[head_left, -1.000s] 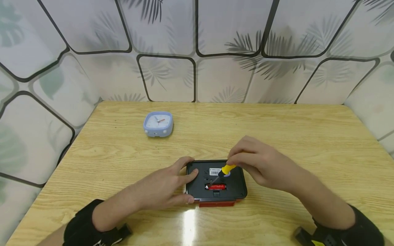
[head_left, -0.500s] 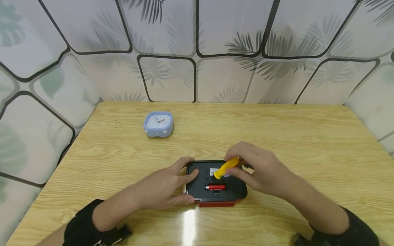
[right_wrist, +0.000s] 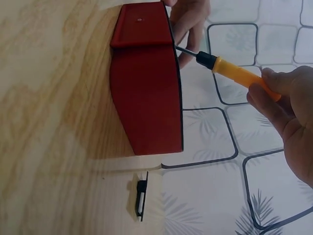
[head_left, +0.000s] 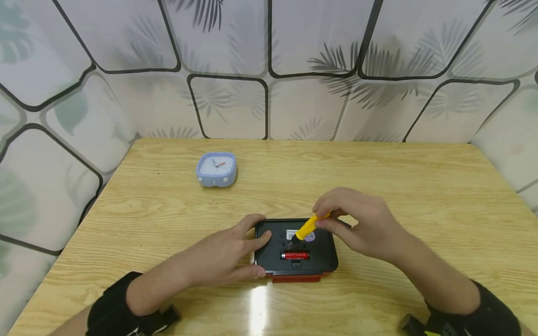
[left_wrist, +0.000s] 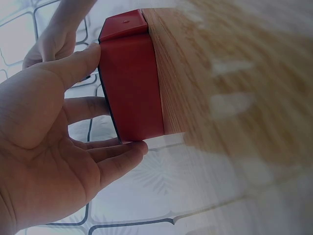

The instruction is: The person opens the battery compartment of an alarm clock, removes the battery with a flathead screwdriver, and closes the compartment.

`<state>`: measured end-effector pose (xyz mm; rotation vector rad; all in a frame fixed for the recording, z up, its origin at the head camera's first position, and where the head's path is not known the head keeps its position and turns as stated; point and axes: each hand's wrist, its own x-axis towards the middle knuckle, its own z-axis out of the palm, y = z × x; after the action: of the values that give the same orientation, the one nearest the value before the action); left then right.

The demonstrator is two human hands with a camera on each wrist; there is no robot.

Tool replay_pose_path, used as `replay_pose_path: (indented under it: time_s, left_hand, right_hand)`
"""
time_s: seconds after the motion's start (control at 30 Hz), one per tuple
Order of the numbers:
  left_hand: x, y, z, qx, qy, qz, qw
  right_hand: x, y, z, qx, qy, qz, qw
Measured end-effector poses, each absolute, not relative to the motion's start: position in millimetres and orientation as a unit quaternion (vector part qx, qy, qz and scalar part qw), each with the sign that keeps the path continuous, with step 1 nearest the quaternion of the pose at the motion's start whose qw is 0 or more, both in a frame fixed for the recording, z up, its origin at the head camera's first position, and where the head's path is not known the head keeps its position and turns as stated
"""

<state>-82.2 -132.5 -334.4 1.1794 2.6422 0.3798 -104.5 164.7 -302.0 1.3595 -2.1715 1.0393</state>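
Observation:
A red box-shaped device point(left_wrist: 129, 83) lies on the table with its black back panel point(head_left: 323, 256) facing up. In the panel's uncovered compartment sits a red battery point(head_left: 295, 255). My left hand point(head_left: 229, 254) grips the device's left end, thumb at the near edge and fingers at the far edge. My right hand point(head_left: 357, 221) pinches the yellow handle of a screwdriver point(head_left: 308, 227), tilted over the panel. Its shaft points down to the left end of the battery; contact cannot be made out. In the right wrist view, the screwdriver point(right_wrist: 239, 73) shows a black collar and thin metal shaft.
A blue alarm clock point(head_left: 216, 169) stands farther back on the left of the wooden table point(head_left: 399, 177). A small black-and-white piece point(right_wrist: 141, 198) shows beyond the device in the right wrist view. Patterned fabric point(head_left: 235, 107) hangs behind the table.
My right hand swung the screwdriver handle toward the battery compartment, then drew back slightly up and right, leaving the shaft near the battery's left end. Left hand, device and battery stay put.

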Motion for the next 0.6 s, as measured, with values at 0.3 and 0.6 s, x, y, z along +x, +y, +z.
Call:
replay_pose_path:
  time_s: [0.3,0.6]
  left_hand:
    - [-82.0,-133.3,-334.3,0.404,0.899,0.125,0.109]
    - [-81.7,-133.0,-334.9,0.406,0.898,0.128,0.109]
  right_hand:
    - [-100.9,161.2,-300.8,0.484,-0.778,0.348,0.199]
    - [-97.4,160.4,-303.1,0.484,-0.784,0.331,0.204]
